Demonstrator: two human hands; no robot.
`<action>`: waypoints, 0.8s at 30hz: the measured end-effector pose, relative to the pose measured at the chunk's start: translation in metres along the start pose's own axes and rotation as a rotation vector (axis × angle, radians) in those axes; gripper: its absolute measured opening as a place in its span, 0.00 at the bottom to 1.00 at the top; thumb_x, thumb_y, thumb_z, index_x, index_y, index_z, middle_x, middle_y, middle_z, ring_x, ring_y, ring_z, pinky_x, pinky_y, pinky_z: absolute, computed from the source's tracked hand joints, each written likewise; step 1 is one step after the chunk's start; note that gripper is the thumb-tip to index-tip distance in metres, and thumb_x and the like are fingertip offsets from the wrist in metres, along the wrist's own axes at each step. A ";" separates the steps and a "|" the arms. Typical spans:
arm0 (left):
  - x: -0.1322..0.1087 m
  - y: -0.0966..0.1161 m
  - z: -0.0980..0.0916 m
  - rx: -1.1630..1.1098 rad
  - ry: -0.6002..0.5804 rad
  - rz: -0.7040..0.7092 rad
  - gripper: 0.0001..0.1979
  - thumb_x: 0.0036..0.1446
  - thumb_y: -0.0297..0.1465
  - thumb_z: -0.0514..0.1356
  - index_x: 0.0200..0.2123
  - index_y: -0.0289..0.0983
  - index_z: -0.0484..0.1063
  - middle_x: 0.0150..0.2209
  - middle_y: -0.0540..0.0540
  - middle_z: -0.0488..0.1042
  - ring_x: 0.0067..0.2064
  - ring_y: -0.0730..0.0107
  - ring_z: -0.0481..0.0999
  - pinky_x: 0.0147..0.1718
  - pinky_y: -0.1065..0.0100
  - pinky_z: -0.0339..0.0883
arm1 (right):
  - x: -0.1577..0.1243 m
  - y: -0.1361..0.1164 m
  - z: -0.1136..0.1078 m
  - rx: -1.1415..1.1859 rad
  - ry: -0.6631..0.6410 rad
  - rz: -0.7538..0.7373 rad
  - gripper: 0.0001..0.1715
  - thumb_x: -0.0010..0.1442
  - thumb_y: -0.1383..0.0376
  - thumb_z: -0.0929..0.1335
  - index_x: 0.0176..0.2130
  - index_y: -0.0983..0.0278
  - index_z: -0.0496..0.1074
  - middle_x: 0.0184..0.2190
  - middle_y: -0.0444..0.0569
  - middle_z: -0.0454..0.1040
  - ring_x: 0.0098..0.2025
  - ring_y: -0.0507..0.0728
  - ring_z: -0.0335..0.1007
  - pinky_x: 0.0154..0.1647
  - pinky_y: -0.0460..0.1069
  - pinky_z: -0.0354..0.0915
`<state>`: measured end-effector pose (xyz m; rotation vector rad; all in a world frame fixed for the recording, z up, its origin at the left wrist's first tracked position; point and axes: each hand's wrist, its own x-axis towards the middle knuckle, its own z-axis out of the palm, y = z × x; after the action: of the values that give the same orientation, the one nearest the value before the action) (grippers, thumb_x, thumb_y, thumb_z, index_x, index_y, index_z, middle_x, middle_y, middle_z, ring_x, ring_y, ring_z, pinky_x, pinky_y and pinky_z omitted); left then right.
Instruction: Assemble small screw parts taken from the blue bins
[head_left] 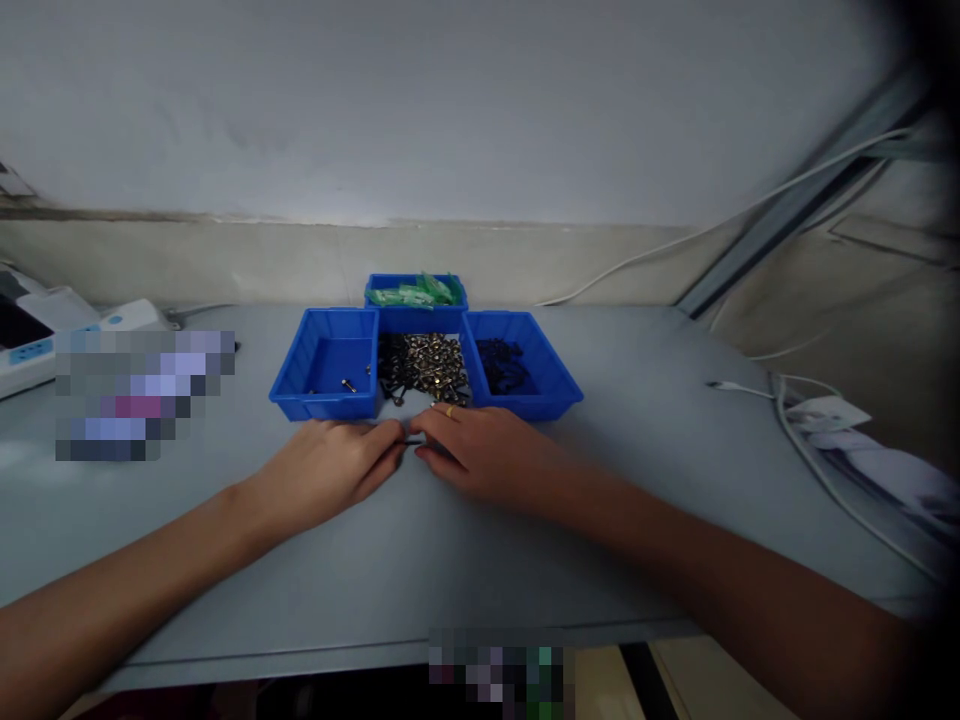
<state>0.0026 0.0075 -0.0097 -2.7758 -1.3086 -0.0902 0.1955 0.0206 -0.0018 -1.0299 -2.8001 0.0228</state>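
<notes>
My left hand (330, 470) and my right hand (480, 452) rest on the grey table (450, 560), fingertips meeting in a pinch around a small dark part (412, 443) held between them. Just beyond the fingers lies a pile of small metal pieces (424, 365), brass and dark, between two blue bins. The left blue bin (326, 365) holds only a few small pieces. The right blue bin (521, 365) holds dark parts. My right hand wears a ring.
A third blue bin (416, 295) with green packets stands behind the pile. A white power strip (45, 340) sits at the far left. White cables (817, 450) and a wrapped bundle lie at the right. A wall runs along the back.
</notes>
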 end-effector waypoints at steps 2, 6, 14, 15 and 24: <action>0.000 0.000 -0.001 -0.018 0.003 0.008 0.12 0.60 0.34 0.44 0.34 0.36 0.65 0.25 0.48 0.70 0.28 0.70 0.72 0.24 0.70 0.59 | 0.000 0.001 0.000 0.010 -0.015 0.008 0.08 0.59 0.64 0.58 0.36 0.64 0.63 0.31 0.45 0.70 0.28 0.52 0.65 0.25 0.47 0.53; -0.001 0.001 -0.002 -0.048 0.003 0.009 0.13 0.61 0.35 0.44 0.36 0.37 0.64 0.25 0.49 0.70 0.28 0.70 0.72 0.25 0.70 0.59 | 0.000 0.001 0.000 0.027 -0.043 0.017 0.09 0.60 0.64 0.57 0.33 0.64 0.64 0.27 0.43 0.70 0.26 0.50 0.63 0.24 0.46 0.50; 0.000 0.001 -0.003 -0.002 -0.034 -0.031 0.13 0.60 0.38 0.44 0.35 0.38 0.64 0.26 0.48 0.70 0.29 0.67 0.72 0.24 0.69 0.58 | 0.002 0.001 -0.002 0.014 -0.050 0.036 0.11 0.60 0.65 0.57 0.32 0.64 0.65 0.26 0.43 0.70 0.24 0.50 0.62 0.23 0.46 0.48; 0.000 0.001 -0.003 0.002 -0.030 -0.027 0.13 0.60 0.38 0.44 0.35 0.38 0.64 0.26 0.48 0.70 0.29 0.67 0.72 0.24 0.69 0.57 | 0.002 0.001 -0.002 0.015 -0.048 0.035 0.11 0.60 0.65 0.57 0.32 0.64 0.65 0.26 0.43 0.70 0.25 0.50 0.62 0.23 0.46 0.48; 0.000 0.000 -0.001 -0.019 0.018 -0.005 0.12 0.59 0.35 0.45 0.35 0.37 0.66 0.25 0.48 0.70 0.27 0.69 0.71 0.23 0.70 0.56 | 0.001 0.000 -0.004 0.032 -0.060 0.033 0.11 0.59 0.65 0.57 0.30 0.64 0.64 0.26 0.44 0.70 0.26 0.50 0.63 0.25 0.46 0.49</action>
<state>0.0026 0.0075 -0.0084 -2.7808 -1.3178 -0.1278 0.1957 0.0211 0.0018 -1.0852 -2.8264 0.1041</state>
